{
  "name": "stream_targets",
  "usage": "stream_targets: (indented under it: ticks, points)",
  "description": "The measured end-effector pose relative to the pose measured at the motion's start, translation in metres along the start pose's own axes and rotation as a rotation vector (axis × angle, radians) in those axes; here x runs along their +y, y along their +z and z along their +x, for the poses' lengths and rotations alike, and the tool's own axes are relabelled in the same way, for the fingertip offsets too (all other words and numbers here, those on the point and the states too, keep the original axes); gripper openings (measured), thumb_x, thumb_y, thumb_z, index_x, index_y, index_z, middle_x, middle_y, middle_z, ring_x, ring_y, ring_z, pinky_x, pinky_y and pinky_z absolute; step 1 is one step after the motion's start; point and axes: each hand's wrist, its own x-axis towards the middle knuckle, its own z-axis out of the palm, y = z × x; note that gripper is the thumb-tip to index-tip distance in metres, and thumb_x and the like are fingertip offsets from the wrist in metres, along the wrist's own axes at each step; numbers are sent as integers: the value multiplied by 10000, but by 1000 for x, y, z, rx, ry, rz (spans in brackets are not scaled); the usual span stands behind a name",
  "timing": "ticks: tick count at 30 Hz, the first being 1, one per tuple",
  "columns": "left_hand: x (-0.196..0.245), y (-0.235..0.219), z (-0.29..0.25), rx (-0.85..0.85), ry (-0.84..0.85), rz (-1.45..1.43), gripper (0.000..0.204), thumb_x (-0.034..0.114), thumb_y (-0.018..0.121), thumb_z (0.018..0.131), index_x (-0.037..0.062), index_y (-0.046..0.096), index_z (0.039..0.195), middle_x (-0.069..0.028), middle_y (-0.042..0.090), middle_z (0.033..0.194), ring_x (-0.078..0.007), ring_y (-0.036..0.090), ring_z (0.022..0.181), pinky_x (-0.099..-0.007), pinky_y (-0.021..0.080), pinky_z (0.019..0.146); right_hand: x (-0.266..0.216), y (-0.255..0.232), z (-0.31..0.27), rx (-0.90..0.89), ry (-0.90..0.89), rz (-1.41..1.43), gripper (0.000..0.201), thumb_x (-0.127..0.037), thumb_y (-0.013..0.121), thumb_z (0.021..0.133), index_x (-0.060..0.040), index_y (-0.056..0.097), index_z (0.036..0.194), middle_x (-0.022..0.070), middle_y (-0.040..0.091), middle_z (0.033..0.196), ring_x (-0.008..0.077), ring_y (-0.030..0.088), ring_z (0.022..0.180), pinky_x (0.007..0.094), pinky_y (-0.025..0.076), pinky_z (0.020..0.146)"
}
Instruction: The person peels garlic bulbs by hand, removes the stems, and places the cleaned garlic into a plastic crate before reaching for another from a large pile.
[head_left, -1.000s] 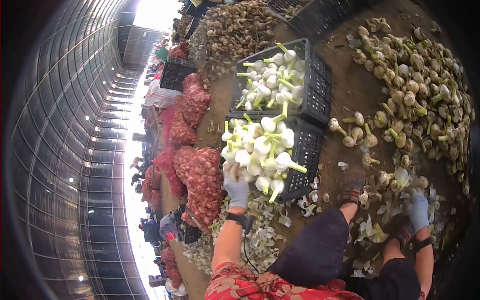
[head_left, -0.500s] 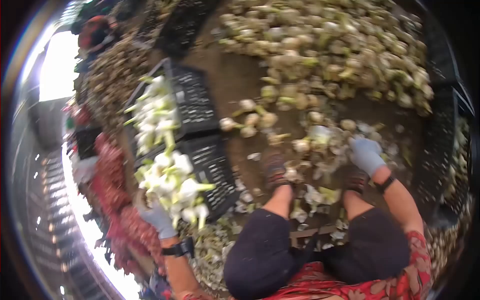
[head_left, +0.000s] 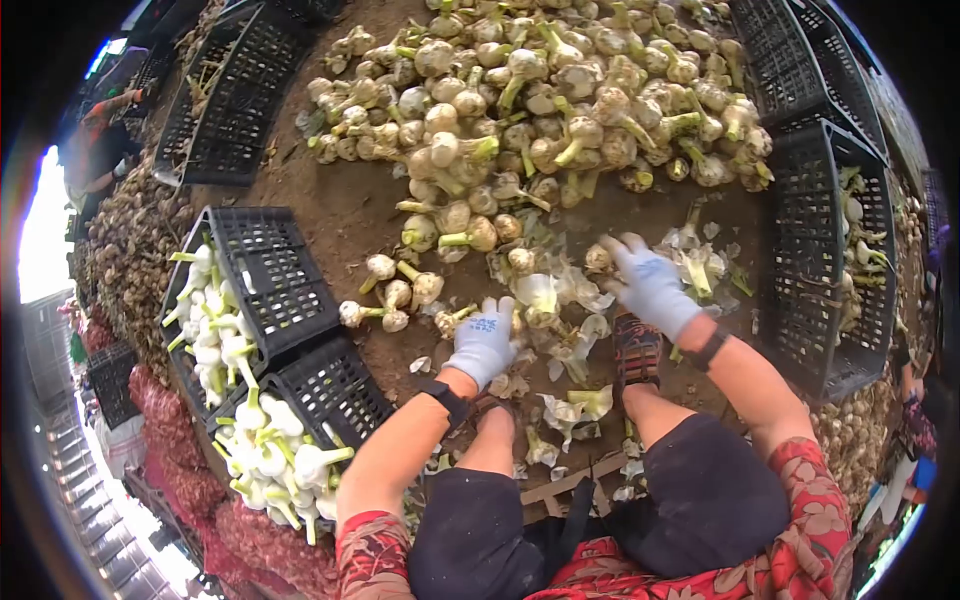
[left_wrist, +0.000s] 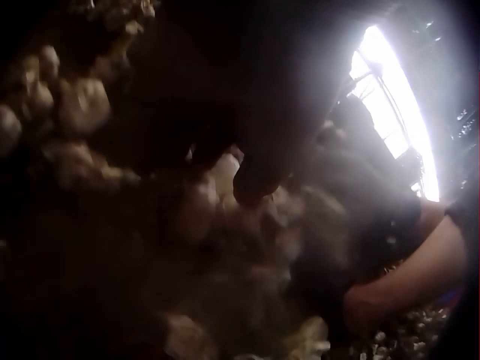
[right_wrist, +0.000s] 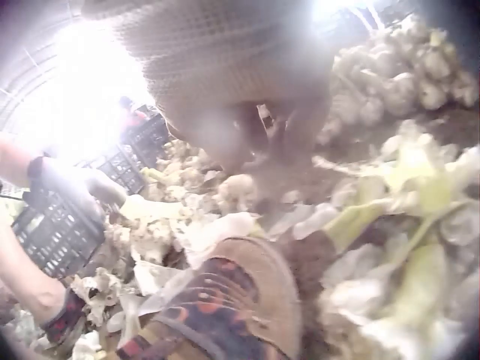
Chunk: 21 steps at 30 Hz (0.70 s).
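Garlic bulbs (head_left: pixel 612 106), soil-stained, cream, green-stemmed, left grip (head_left: pixel 484 342) loose, right grip (head_left: pixel 652 284) released beside one

My pale gloves (head_left: pixel 655 290) bear blue print, my red sleeves (head_left: pixel 375 555) tan flowers. Left of my dark shorts (head_left: pixel 470 530) are white, green-stemmed garlic (head_left: pixel 275 458) and sacks (head_left: pixel 180 425), probably pinkish-red.

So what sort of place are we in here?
Probably a garlic-cleaning shed: a heap of soiled garlic lies on bare ground, black crates nearby hold cleaner white bulbs, and filled red sacks lie beside them.
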Motion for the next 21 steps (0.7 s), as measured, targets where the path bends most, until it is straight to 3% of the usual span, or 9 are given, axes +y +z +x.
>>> stream_targets:
  ticks: [2,4,7,8,10,12,14,18,21]
  points:
    - [-13,17,-3,107,30,-88,607,354,762,769,84,496,1244,-157,572,1164,-339,622,1019,-440,511,840,-17,13,11,0,-8,-24,616,-236,686,814,-139,435,1368,172,510,1281,364,614,1051,445,521,851]
    - [-29,17,-12,229,41,-162,590,324,771,771,73,505,1233,-144,594,1139,-315,637,997,-420,522,827,-36,28,9,-23,-211,51,659,-212,675,800,-152,409,1400,176,500,1298,375,618,1037,438,526,830]
    - [-44,2,-25,424,-64,-1202,492,155,814,742,13,588,1156,-76,658,1013,-137,625,908,-287,525,834,-59,45,-10,-392,-562,-49,702,-203,664,774,-191,403,1427,176,515,1305,375,627,1015,448,519,826]
    - [-43,-17,-34,347,-45,-1557,491,99,809,752,-3,571,1170,-45,637,1066,-120,611,936,-283,522,840,-69,33,-17,-525,-605,19,671,-206,663,770,-195,451,1406,169,556,1269,361,634,1011,446,514,839]
    - [-36,-37,-44,419,129,-1753,504,111,802,763,-1,561,1192,-40,617,1105,-119,593,972,-280,504,871,-80,35,-10,-767,-588,169,494,-237,661,798,-174,590,1283,147,647,1140,321,643,1011,428,512,857]
    - [-29,-55,-49,528,265,-1565,526,117,809,754,8,556,1201,-35,599,1121,-110,574,1004,-276,480,905,-86,16,-6,-429,-406,520,460,-372,710,827,-85,643,1181,132,682,1097,262,659,996,367,518,858]
    - [-18,-70,-49,619,259,-1347,589,122,858,667,14,569,1169,-46,582,1101,-148,568,1027,-300,464,935,-94,-22,9,-378,-183,1066,522,-382,756,805,-32,630,1171,113,688,1076,193,652,975,325,512,849]
    - [7,-89,-55,931,334,-631,625,143,892,575,40,601,1119,-123,580,1107,-266,592,990,-358,482,883,-113,-49,31,-301,-139,1387,458,-342,794,796,-17,641,1078,56,674,950,108,619,870,270,509,748]
    - [20,-93,-56,1044,299,-431,642,206,911,555,56,608,1102,-128,588,1089,-291,597,963,-386,491,831,-125,-42,34,-249,-160,1358,380,-311,774,827,-29,648,1048,26,678,910,69,607,770,245,504,682]
